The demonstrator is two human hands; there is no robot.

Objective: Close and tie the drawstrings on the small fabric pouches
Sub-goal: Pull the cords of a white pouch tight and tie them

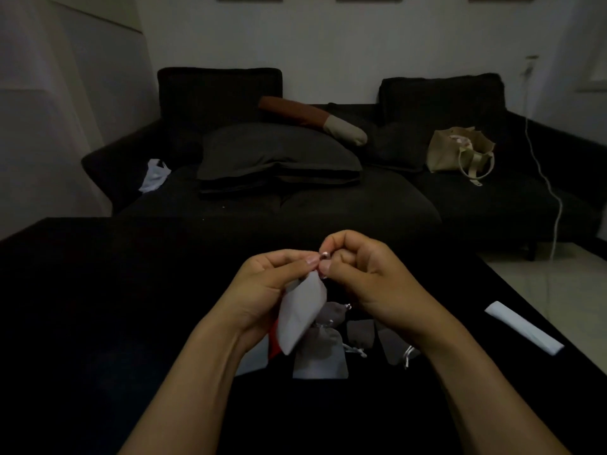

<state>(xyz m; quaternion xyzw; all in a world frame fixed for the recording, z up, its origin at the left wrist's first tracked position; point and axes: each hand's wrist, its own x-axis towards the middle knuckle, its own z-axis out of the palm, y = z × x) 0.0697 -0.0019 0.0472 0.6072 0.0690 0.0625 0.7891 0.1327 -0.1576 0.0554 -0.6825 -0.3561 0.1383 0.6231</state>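
Head view: left hand grips white pouch at its neck; right hand pinches drawstring at top. Grey pouches lie on black bench beneath.

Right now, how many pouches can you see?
5, maybe more hidden. One white pouch is held in both hands. Four lie on the dark surface below: one grey, one grey-white, one grey, one grey by the right wrist.

On the table, pouches lie at centre beneath the raised hands; a folded paper sits at three o'clock, the sofa at twelve, bearing a tote bag.
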